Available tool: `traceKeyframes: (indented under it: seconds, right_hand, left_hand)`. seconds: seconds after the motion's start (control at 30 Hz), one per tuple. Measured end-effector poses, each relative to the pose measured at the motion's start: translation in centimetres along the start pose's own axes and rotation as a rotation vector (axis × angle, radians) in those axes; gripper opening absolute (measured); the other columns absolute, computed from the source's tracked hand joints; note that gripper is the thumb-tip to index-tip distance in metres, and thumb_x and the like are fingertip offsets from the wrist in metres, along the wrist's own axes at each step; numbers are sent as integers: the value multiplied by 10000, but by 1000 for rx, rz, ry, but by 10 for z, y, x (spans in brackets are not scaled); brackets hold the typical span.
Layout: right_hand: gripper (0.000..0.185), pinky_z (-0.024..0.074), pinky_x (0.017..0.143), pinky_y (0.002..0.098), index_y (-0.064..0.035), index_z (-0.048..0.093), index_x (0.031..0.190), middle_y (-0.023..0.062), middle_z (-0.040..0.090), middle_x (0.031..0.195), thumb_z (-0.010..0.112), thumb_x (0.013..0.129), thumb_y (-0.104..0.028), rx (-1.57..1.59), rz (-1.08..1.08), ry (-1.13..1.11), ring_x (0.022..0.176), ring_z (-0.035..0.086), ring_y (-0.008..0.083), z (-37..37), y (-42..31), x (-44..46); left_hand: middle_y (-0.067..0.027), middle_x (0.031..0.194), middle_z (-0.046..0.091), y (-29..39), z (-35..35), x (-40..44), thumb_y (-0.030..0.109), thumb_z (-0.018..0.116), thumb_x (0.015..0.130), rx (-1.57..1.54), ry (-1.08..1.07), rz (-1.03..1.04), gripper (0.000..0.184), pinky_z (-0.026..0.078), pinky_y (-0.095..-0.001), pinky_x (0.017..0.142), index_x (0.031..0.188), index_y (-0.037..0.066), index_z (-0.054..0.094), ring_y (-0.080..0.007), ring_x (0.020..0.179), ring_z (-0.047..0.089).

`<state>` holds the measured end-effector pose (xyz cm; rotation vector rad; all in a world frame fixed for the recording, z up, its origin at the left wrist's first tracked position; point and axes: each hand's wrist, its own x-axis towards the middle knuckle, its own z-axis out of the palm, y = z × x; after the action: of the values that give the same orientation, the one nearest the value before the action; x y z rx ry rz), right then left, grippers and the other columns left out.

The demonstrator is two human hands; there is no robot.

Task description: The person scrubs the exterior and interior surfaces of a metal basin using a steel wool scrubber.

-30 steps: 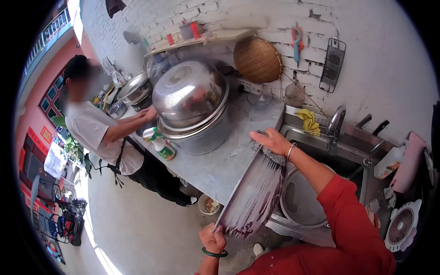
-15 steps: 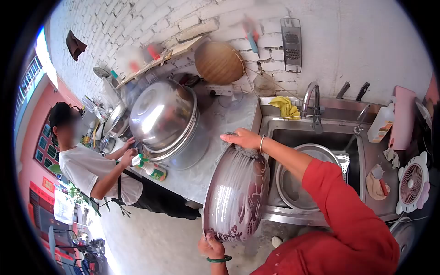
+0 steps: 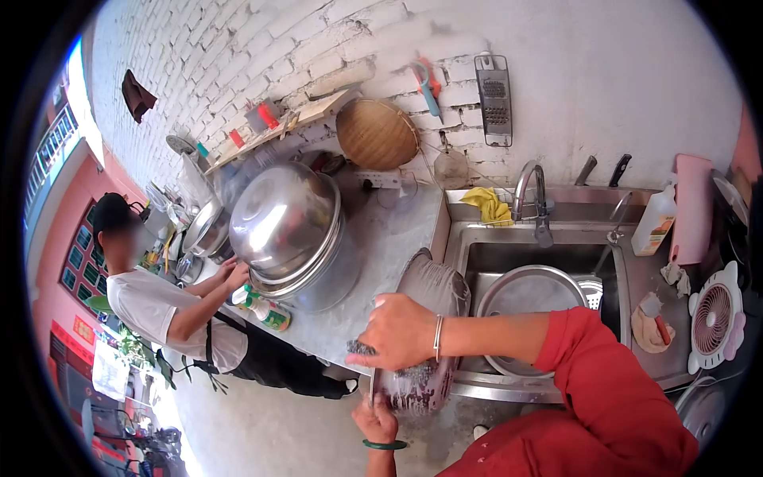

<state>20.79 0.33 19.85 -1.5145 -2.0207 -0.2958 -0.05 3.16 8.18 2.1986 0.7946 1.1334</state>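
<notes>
A large metal bowl (image 3: 433, 290), streaked with whitish suds and dark red marks, is tilted on its side between the counter and the sink. My left hand (image 3: 375, 419), with a green bangle on its wrist, grips the bowl's lower rim. Closed around a grey steel-wool scrubber (image 3: 362, 348), my right hand (image 3: 397, 331) lies against the bowl's outer side and hides part of it. A silver bracelet is on my right wrist.
A round metal pan (image 3: 528, 290) sits in the sink (image 3: 493, 387) under the faucet (image 3: 542, 199). On the counter (image 3: 338, 326) stand stacked basins (image 3: 290, 222) and a spray bottle (image 3: 270, 312). A person (image 3: 175, 302) stands at left. A small fan (image 3: 713, 318) is at right.
My right hand has moved with the scrubber from the bowl's upper end down toward its lower end. My left hand still holds the rim. The view has turned, and the bowl sits more upright.
</notes>
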Motion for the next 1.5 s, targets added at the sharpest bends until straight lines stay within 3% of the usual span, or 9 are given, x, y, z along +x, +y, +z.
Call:
traceKeyframes:
  seconds: [0.13,0.17,0.33,0.43,0.77,0.9,1.03,1.13,1.5]
  right_hand:
    - [650,404,542,380,-7,537,541,142,501,511,503,847,-580,433,536,-78,517,519,215,1,107,1]
    - [669,425,567,369,4,574,563,114,514,514,516,825,-610,551,624,-83,533,525,180,17,132,-4]
    - [713,424,593,329,46,555,628,17,503,644,562,775,-651,826,842,37,647,472,104,60,184,-30]
    - [729,423,597,330,33,532,619,34,490,667,569,745,-684,864,829,182,664,466,114,102,210,-40]
    - [740,321,443,349,1,368,473,16,301,504,570,769,-646,724,757,71,512,352,96,64,167,-35]
    - [679,342,487,344,14,415,524,3,311,533,571,805,-584,755,707,144,549,370,89,69,159,-40]
    - [605,355,511,335,24,455,576,-71,323,623,572,844,-506,793,527,249,573,380,83,59,146,-39]
    - [494,394,587,296,6,525,634,-59,447,620,584,866,-427,797,679,82,626,405,73,20,110,-40]
    - [505,371,505,352,51,542,630,104,416,500,600,846,-403,489,506,34,514,382,112,-20,74,8]
  left_hand:
    - [-17,476,405,-20,-4,-20,258,468,921,-123,93,-8,383,263,-307,413,622,19,472,-108,444,379]
    - [-74,471,445,-28,-6,-27,313,453,917,-67,87,-30,406,313,-341,412,651,17,534,-216,402,440]
    - [-78,466,432,-38,-4,-37,312,435,910,-68,127,-21,424,290,-353,400,592,39,492,-225,390,422]
    - [-28,446,421,-44,-1,-43,278,469,893,-59,183,81,405,288,-305,385,564,44,438,-138,394,425]
    - [-98,515,460,-43,-8,-69,217,476,884,-118,254,62,332,328,-351,432,614,25,498,-242,426,453]
    - [-167,715,599,-23,-25,-80,170,491,900,-34,93,-188,149,458,-402,591,942,79,600,-349,684,602]
    - [-169,710,590,17,-27,-59,176,513,909,-100,99,-257,130,452,-385,594,913,63,576,-347,682,588]
    - [-172,687,566,47,-26,-36,190,543,892,-96,121,-283,160,438,-395,597,836,40,539,-354,659,559]
    - [-190,579,499,55,-10,-16,241,578,868,-32,201,-209,271,380,-420,507,718,26,511,-342,526,514]
